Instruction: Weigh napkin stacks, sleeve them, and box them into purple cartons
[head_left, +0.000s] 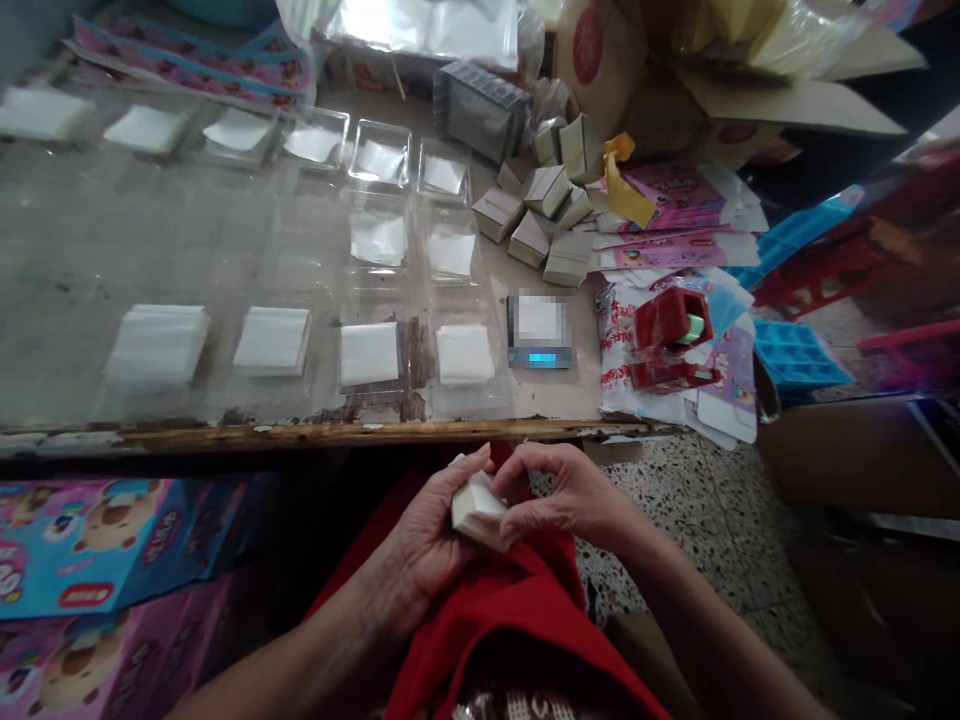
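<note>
Cradling a stack of white paper slips over a red garment, a person seated or standing close to a counter works with both bare hands. The left hand has the firm hold: its grip is curled around the stack from the left and beneath, thumb along the far edge. The right hand meets the opposite side, its grip bent nearly closed, thumb and forefinger touching the stack's right edge.

The slips lie directly to the left of the right grip, touching it, and inside the left one. Their visible part slants from the left thumb toward the right fingertips; foreshortening makes a true long axis hard to judge. Beyond the grips, on the counter, sit a pixelated device with a blue-lit strip, slightly to the right, and a clear plastic tray holding more white slips, nearly straight ahead.

Hidden are the stack's underside and most of the left fingers. Whether the right grip pinches one slip, several or none cannot be told, and the device's upper part is masked by blocks.
</note>
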